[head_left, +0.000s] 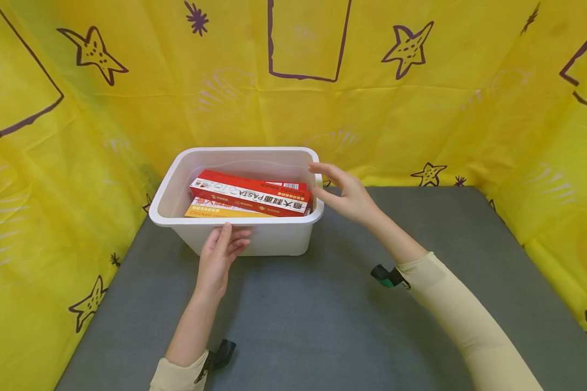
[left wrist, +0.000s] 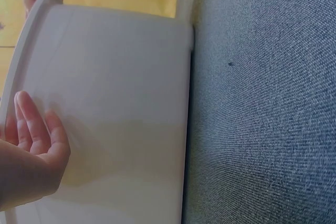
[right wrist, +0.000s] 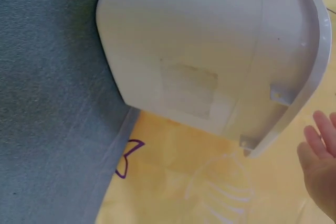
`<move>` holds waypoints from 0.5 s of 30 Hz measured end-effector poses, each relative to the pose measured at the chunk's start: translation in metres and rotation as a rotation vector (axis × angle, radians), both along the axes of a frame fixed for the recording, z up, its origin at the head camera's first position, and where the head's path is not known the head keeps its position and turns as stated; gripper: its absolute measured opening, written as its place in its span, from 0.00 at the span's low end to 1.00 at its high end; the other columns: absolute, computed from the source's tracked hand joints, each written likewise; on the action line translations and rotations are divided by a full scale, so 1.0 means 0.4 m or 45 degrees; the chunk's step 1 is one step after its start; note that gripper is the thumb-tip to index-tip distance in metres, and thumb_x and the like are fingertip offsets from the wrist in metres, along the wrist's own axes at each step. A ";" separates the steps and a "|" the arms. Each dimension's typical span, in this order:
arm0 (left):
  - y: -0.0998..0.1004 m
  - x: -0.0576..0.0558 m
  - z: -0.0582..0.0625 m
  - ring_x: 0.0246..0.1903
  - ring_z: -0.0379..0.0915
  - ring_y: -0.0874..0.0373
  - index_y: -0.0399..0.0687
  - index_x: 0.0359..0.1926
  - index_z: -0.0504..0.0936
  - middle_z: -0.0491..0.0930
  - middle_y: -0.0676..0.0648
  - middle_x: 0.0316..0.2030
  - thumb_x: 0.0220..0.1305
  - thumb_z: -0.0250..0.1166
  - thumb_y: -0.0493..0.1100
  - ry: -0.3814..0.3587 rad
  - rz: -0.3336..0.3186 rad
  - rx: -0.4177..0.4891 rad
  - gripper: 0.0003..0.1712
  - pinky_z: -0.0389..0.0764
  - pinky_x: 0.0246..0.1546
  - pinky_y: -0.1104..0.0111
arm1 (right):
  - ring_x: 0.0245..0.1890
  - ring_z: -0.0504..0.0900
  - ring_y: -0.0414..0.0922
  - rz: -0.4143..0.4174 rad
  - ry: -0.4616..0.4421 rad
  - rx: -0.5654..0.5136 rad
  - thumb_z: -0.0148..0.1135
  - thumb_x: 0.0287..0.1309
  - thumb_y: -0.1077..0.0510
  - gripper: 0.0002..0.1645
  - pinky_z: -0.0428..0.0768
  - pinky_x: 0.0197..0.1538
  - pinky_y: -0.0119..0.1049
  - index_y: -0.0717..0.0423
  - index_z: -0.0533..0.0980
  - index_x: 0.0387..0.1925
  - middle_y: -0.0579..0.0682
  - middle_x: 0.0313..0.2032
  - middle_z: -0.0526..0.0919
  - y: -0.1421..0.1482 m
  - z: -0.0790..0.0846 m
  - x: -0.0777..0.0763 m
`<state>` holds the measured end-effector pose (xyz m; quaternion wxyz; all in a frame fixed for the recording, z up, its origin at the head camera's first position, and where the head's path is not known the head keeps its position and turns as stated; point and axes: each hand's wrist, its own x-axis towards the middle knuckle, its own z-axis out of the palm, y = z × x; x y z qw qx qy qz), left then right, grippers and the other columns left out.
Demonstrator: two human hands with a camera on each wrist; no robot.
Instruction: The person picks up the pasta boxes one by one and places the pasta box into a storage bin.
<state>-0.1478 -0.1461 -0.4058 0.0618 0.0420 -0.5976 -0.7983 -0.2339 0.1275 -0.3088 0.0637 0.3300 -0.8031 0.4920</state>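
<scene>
A white plastic bin point(head_left: 279, 239) stands on the grey table, with food boxes inside. On top lies a long red pasta box point(head_left: 249, 193); a red tomato sauce box point(head_left: 288, 185) shows behind it, and a yellow chicken curry box point(head_left: 207, 212) in front. My left hand point(head_left: 217, 258) is at the bin's front wall, thumb at the rim and fingers loosely bent below it; the left wrist view shows these fingers point(left wrist: 35, 132) close to the wall. My right hand point(head_left: 347, 195) hovers by the right rim, fingers spread; the right wrist view shows it point(right wrist: 321, 166) apart from the rim.
The grey table point(head_left: 323, 326) stretches in front of the bin and to its right. Yellow cloth point(head_left: 225, 108) with starfish drawings hangs behind it and along both sides. A black wrist strap device point(head_left: 390, 276) sticks out from the right sleeve, another point(head_left: 220, 355) from the left.
</scene>
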 end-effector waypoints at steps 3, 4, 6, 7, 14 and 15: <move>-0.001 0.000 0.000 0.36 0.81 0.60 0.39 0.52 0.71 0.85 0.53 0.37 0.73 0.53 0.54 -0.002 -0.002 0.002 0.21 0.79 0.50 0.67 | 0.63 0.71 0.54 -0.015 0.004 -0.006 0.62 0.61 0.69 0.27 0.66 0.66 0.50 0.67 0.69 0.62 0.63 0.59 0.75 0.011 -0.007 0.008; -0.001 0.000 0.000 0.36 0.81 0.60 0.39 0.52 0.71 0.85 0.53 0.37 0.73 0.53 0.54 -0.002 -0.003 0.003 0.21 0.79 0.50 0.67 | 0.64 0.71 0.53 -0.023 0.009 -0.010 0.62 0.61 0.68 0.27 0.66 0.67 0.49 0.67 0.69 0.62 0.62 0.59 0.76 0.018 -0.017 0.005; -0.003 0.000 0.000 0.37 0.81 0.59 0.39 0.52 0.72 0.85 0.52 0.37 0.73 0.54 0.54 -0.002 0.000 0.003 0.22 0.79 0.50 0.67 | 0.64 0.70 0.51 -0.042 0.017 -0.025 0.63 0.61 0.67 0.28 0.65 0.67 0.47 0.64 0.70 0.63 0.60 0.60 0.75 0.032 -0.042 -0.005; -0.004 0.001 0.000 0.37 0.81 0.60 0.40 0.52 0.72 0.85 0.52 0.37 0.73 0.54 0.54 -0.003 0.004 -0.003 0.22 0.79 0.50 0.67 | 0.64 0.70 0.50 -0.055 0.019 -0.028 0.63 0.61 0.66 0.28 0.65 0.68 0.46 0.63 0.70 0.63 0.58 0.61 0.75 0.040 -0.056 -0.011; 0.000 0.017 -0.004 0.39 0.81 0.50 0.36 0.50 0.75 0.85 0.46 0.39 0.73 0.55 0.51 0.098 0.033 -0.256 0.20 0.79 0.49 0.68 | 0.65 0.68 0.45 -0.258 0.046 0.019 0.65 0.62 0.57 0.30 0.65 0.67 0.49 0.50 0.71 0.65 0.48 0.62 0.75 0.101 -0.117 -0.008; 0.004 0.022 -0.005 0.40 0.81 0.48 0.36 0.49 0.76 0.85 0.45 0.40 0.73 0.56 0.49 0.142 0.026 -0.350 0.19 0.80 0.48 0.67 | 0.65 0.68 0.45 -0.296 0.074 0.034 0.66 0.62 0.56 0.30 0.65 0.66 0.50 0.50 0.71 0.65 0.47 0.62 0.75 0.110 -0.123 -0.003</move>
